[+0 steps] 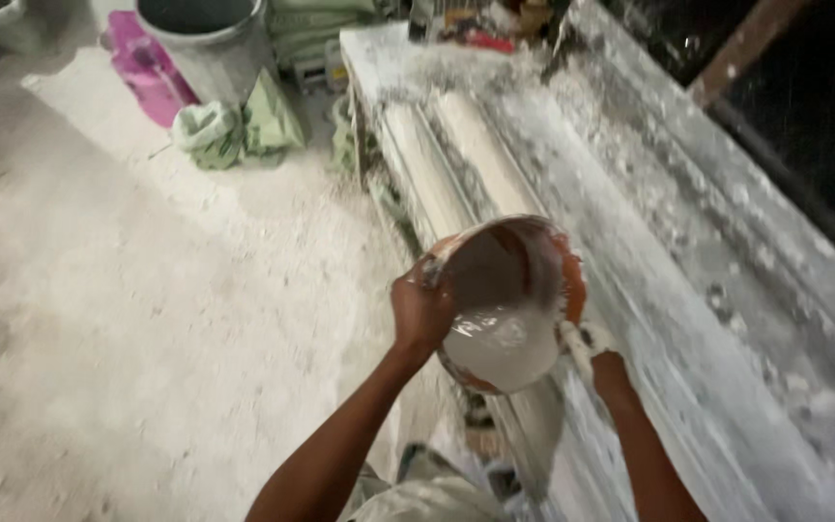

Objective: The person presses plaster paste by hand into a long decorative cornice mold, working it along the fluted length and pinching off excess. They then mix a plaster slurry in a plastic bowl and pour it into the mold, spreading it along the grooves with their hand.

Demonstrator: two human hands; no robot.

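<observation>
Head view: left hand fingers clamp the tilted orange plastic bowl; right hand fingers grip its rim, white slurry unpoured above the long white moulding.

Orange bowl probably plastic, wet glossy plaster inside; bench rough, dusty.

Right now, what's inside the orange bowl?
White wet plaster-like mix pools in the lower part of the tilted bowl; its upper wall is smeared. The bottom beneath the mix is covered. Both hands, left and right, grip its rim.
</observation>
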